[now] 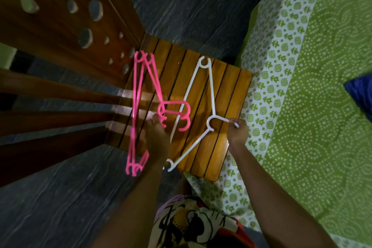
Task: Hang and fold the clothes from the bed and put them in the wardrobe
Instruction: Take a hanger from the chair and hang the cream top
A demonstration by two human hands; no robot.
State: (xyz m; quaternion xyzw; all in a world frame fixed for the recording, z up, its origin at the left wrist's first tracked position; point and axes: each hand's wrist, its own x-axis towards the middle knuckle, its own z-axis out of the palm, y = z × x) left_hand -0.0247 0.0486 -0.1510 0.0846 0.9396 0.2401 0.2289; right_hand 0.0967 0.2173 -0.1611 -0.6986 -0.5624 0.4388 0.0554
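Observation:
Several pink plastic hangers (141, 94) are bunched together over the left side of a slatted wooden chair seat (227, 94). My left hand (156, 137) grips them near their hooks. A white plastic hanger (210, 88) lies across the seat to their right. My right hand (237, 131) pinches the tip of its hook. A bed with a green and white patterned sheet (302, 106) fills the right side. A dark blue piece of cloth (360, 94) shows at the right edge of the bed.
The chair's wooden back (66, 18), with round holes, rises at the upper left, and its legs or rails (54, 115) spread to the left. Dark grey stone floor (189, 2) lies between chair and bed.

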